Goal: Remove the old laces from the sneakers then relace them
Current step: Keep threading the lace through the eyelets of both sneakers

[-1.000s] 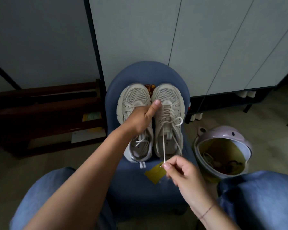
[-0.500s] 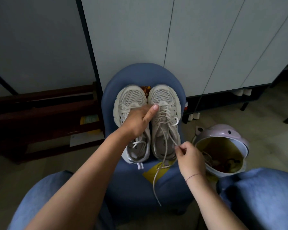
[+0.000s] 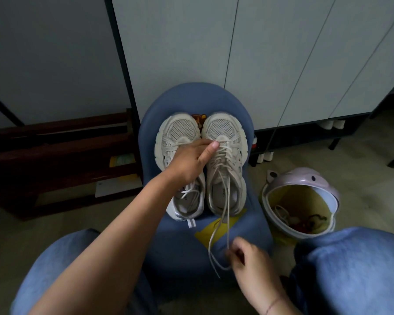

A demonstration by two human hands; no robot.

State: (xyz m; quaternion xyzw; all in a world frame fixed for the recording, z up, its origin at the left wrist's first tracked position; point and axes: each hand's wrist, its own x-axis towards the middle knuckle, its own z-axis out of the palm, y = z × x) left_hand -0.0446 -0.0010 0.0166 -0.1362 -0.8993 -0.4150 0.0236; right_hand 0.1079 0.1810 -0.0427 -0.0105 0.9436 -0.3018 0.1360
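Both on the chair [image 3: 184, 98] seat, toes to its back, side by side: left sneaker [image 3: 175, 137], right sneaker [image 3: 223, 130]. Left hand [image 3: 189, 162] lies over the left sneaker's lacing, thumb straight across onto the right sneaker's lowest crossings. Its fingers are hidden under the hand, so can't tell if they're curled round anything. Right hand [image 3: 248, 260] is at the chair's near edge, blurred, fingertips pinched on the lace [image 3: 228, 214].

Lace is untied. Both strands run from the right sneaker's throat, over the heel, down the seat to that pinch. One free end trails past the chair's near edge. Crossings look threaded. Left sneaker's lace is in place.

Step, my read: unlacing the right sneaker, early on. To do it well:
- Don't haul both strands at once, that only cinches the crossings.
- Free one crossing at a time from the top eyelets, pulling in line with each eyelet, alternating sides.
- Thumb should pin the sneaker just toe-side of the crossing being worked, so it doesn't slide off the chair.
- Watch for the tips snagging in the eyelets.

Bin [image 3: 305, 178] stands right of the chair and holds what looks like cord, so likely the drop for the old lace.

Yellow slip [image 3: 205, 233] on the seat by the heels: no print visible. Insole marks: too small to read.
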